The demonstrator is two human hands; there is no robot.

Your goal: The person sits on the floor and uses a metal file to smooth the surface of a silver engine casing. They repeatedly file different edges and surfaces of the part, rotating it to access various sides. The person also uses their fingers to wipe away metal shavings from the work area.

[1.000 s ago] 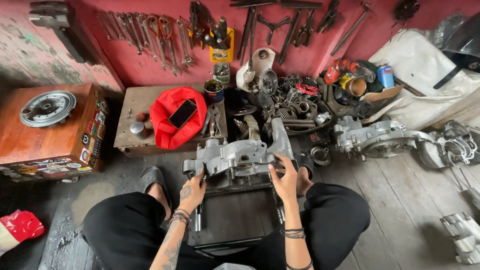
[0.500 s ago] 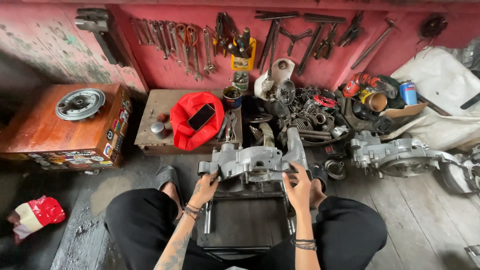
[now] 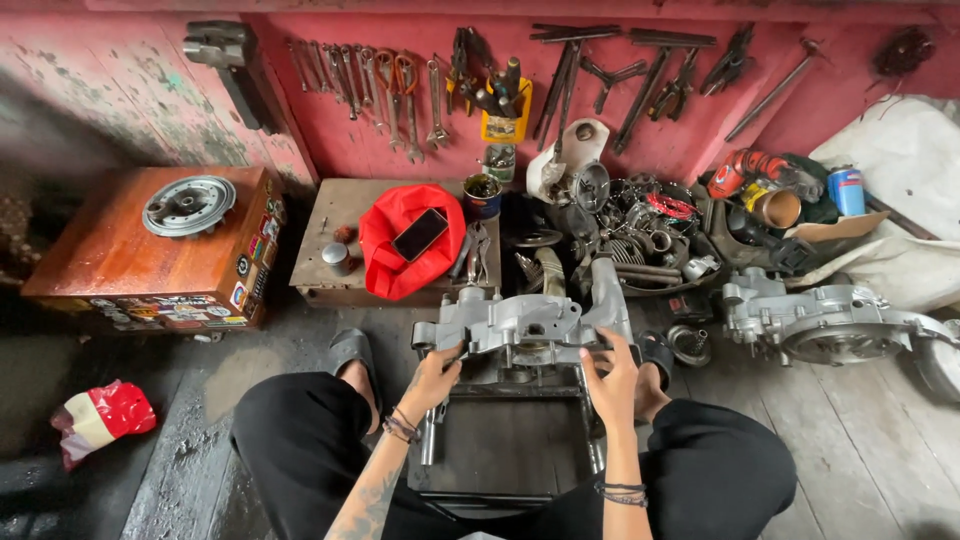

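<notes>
A grey metal engine casing (image 3: 525, 322) rests across the far edge of a dark metal tray (image 3: 505, 450) on the floor between my knees. My left hand (image 3: 437, 372) grips the casing's lower left edge. Gripping its right side, below a long upright arm of the casing, is my right hand (image 3: 612, 376). Both wrists wear bracelets. I sit with black trousers and sandals at either side of the tray.
A second engine casing (image 3: 822, 320) lies right. A heap of engine parts (image 3: 640, 225) sits beyond. A low bench holds a red bag (image 3: 405, 245) with a phone (image 3: 420, 234). An orange wooden box (image 3: 150, 250) carries a metal disc. Tools hang on the red wall (image 3: 400, 85).
The view has shifted so the whole scene sits lower and to the right in frame. Both hands stay on the casing in the same grip.
</notes>
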